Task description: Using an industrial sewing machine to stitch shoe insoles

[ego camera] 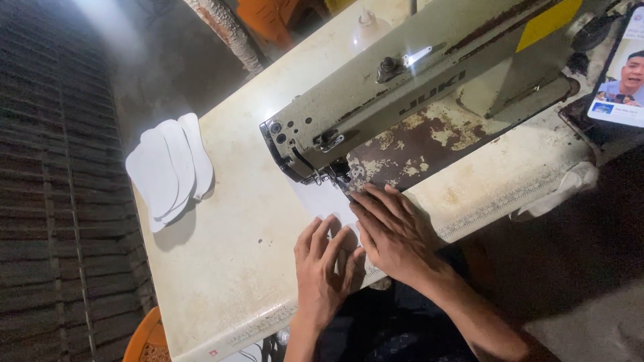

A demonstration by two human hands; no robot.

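Both my hands lie flat on a white piece [327, 201] under the needle of a worn cream sewing machine [402, 87]. My left hand [325, 268] presses the near end of the piece with fingers spread. Beside it, my right hand [396, 231] rests with its fingertips close to the presser foot [339, 175]. Neither hand grips anything; both lie palm-down on the material.
A stack of white sole-shaped pieces [171, 167] lies at the far left of the stained table [228, 268]. A phone with a lit screen [620, 74] leans at the right. A white rag [563, 188] hangs at the table's edge. An orange stool [144, 338] stands below.
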